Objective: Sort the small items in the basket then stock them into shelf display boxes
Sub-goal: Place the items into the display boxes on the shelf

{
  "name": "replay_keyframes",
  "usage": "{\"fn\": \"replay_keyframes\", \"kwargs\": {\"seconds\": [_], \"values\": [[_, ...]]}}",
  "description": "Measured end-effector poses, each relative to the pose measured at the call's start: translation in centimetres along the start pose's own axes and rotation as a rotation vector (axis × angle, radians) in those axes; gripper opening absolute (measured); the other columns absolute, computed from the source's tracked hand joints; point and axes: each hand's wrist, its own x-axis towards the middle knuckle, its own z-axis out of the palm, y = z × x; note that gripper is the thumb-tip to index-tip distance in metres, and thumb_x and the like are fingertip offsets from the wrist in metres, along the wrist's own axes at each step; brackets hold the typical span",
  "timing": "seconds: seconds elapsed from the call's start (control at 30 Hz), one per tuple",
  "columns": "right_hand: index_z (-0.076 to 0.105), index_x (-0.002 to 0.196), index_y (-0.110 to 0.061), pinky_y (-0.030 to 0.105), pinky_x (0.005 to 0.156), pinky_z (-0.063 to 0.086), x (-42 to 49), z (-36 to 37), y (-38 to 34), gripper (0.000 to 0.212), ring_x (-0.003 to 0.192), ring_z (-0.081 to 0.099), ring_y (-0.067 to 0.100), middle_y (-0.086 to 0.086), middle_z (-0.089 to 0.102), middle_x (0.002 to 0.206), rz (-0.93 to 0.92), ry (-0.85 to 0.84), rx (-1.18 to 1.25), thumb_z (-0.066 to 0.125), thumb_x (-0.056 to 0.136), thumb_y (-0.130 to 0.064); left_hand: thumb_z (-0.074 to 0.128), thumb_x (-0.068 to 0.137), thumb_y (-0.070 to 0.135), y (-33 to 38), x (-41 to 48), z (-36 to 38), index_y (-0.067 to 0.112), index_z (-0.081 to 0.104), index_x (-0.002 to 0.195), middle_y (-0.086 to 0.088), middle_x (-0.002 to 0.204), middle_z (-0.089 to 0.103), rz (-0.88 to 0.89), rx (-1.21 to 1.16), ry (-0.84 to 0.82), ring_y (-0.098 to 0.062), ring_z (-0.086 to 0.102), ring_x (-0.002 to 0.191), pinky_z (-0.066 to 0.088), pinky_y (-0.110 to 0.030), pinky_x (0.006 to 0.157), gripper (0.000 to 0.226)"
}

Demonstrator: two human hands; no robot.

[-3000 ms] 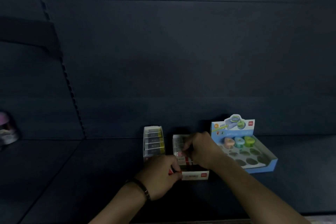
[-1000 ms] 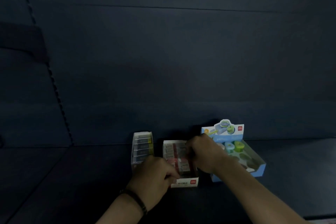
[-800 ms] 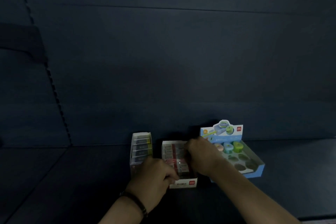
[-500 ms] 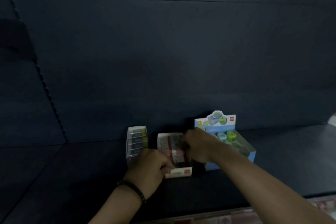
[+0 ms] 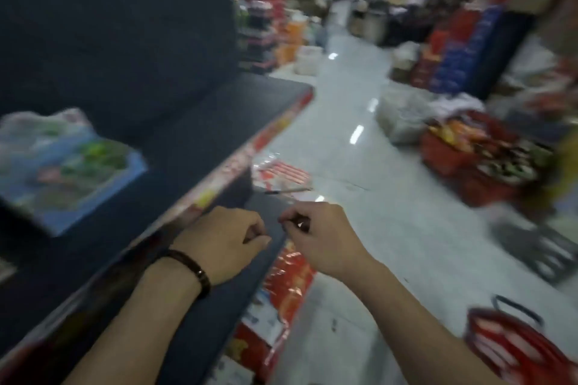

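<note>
Strong blur everywhere, with the view along a shop aisle. Low in the middle, the left hand [image 5: 225, 244] over the front edge of the dark shelf [image 5: 194, 134], fingers curled into a loose fist, thumb tip laid against the forefinger, nothing visible inside. Around its wrist, a dark wristband [image 5: 191, 266]. Just beside it, without touching, the right hand [image 5: 319, 239], fingers curled in as well, thumb close to the fingertips. Between thumb and fingers, a small bright spot, too blurred for naming; cannot tell about a pinch on something or on nothing.

On the shelf, at far left, the blue display box [image 5: 62, 172], tilted in the view, with smeared green and pink shapes inside, well apart from both hands. Along the shelf front, a price strip [image 5: 269, 131] in red and yellow.

On the pale floor [image 5: 375, 212], at right, a red basket [image 5: 450, 162] full of small mixed items, well apart from the hands. In the lower right corner, a 2nd red basket [image 5: 513, 350] with a black handle, contents not clear. Between these 2, a dark wire-like object [image 5: 550, 256], too smeared for telling more. Near the shelf foot, on the floor, a clear packet [image 5: 281, 170] with red stripes, and just beside it a thin pen-like stick [image 5: 289, 190]. Below the shelf edge, under the right hand, shiny red packaging [image 5: 289, 278]. Farther along the aisle, stacked red and blue goods [image 5: 453, 50], only as patches of colour.
</note>
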Motion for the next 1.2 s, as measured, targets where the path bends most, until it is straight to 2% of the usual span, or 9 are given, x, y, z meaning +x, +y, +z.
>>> {"fn": "replay_keyframes", "kwargs": {"seconds": [0.13,0.3,0.4,0.53,0.67,0.83,0.93,1.03,1.2], "values": [[0.081,0.098,-0.025,0.008,0.073,0.045,-8.7,-8.0,13.0,0.014,0.083,0.066,0.002,-0.011,0.078,0.095,0.379,0.058,-0.072,0.067,0.096,-0.023,0.064,0.097,0.053,11.1,5.5,9.3,0.035,0.071,0.100,0.016,0.094,0.069,0.199,0.042,-0.262,-0.004,0.065,0.086,0.058,-0.031,0.081,0.019],[0.081,0.105,-0.025,0.022,0.078,0.049,-22.4,-16.8,28.1,0.015,0.091,0.071,0.010,-0.007,0.078,0.100,0.844,0.154,-0.094,0.069,0.095,-0.028,0.063,0.095,0.054,24.6,10.7,20.8,0.035,0.071,0.096,0.017,0.090,0.070,0.411,0.106,-0.440,-0.003,0.064,0.087,0.057,-0.034,0.085,0.021],[0.079,0.104,-0.022,0.029,0.078,0.051,-29.5,-20.5,36.3,0.013,0.091,0.070,0.015,-0.001,0.078,0.100,1.082,0.226,-0.062,0.070,0.095,-0.027,0.061,0.095,0.053,31.7,14.1,28.3,0.035,0.071,0.098,0.017,0.093,0.071,0.451,0.150,-0.533,-0.006,0.067,0.088,0.058,-0.033,0.085,0.020],[0.072,0.115,-0.020,0.032,0.084,0.052,-35.7,-22.7,48.7,0.022,0.097,0.068,0.022,0.002,0.074,0.108,1.296,0.305,0.080,0.069,0.096,-0.029,0.058,0.100,0.049,39.4,19.4,39.3,0.037,0.070,0.099,0.019,0.095,0.068,0.440,0.160,-0.660,-0.004,0.065,0.072,0.057,-0.026,0.072,0.018],[0.069,0.111,-0.022,0.035,0.085,0.052,-39.5,-20.8,61.3,0.017,0.098,0.064,0.019,-0.003,0.068,0.103,1.451,0.263,0.247,0.067,0.097,-0.030,0.055,0.103,0.046,43.7,24.5,51.8,0.040,0.063,0.102,0.019,0.102,0.061,0.452,0.162,-0.721,0.001,0.058,0.087,0.049,-0.021,0.079,0.010],[0.073,0.104,-0.023,0.037,0.088,0.056,-41.4,-14.2,75.4,0.012,0.095,0.069,0.019,-0.002,0.073,0.101,1.530,0.278,0.428,0.068,0.095,-0.030,0.056,0.104,0.038,45.4,29.2,68.4,0.028,0.066,0.123,0.006,0.120,0.061,0.416,0.190,-0.876,-0.013,0.060,0.110,0.052,-0.032,0.100,0.024],[0.076,0.101,-0.022,0.039,0.085,0.061,-41.7,-8.6,83.3,0.012,0.087,0.074,0.019,-0.003,0.076,0.093,1.580,0.306,0.526,0.073,0.094,-0.031,0.058,0.102,0.038,46.0,31.3,77.6,0.034,0.058,0.132,0.006,0.133,0.052,0.407,0.177,-0.853,-0.016,0.050,0.127,0.048,-0.038,0.109,0.030],[0.078,0.106,-0.018,0.035,0.078,0.059,-41.2,-2.9,91.4,0.021,0.086,0.072,0.020,-0.003,0.076,0.091,1.608,0.358,0.570,0.073,0.094,-0.034,0.060,0.102,0.038,45.8,32.9,85.6,0.034,0.040,0.149,0.006,0.157,0.032,0.361,0.153,-0.772,-0.020,0.028,0.147,0.034,-0.039,0.122,0.052],[0.073,0.128,-0.014,0.032,0.098,0.052,-39.1,4.2,102.1,0.039,0.118,0.069,0.027,0.007,0.076,0.123,1.591,0.363,0.561,0.069,0.098,-0.038,0.059,0.103,0.041,42.9,33.6,95.1,0.035,0.000,0.164,0.015,0.172,-0.009,0.256,0.048,-0.594,-0.012,-0.004,0.158,0.006,-0.033,0.118,0.085]]}}
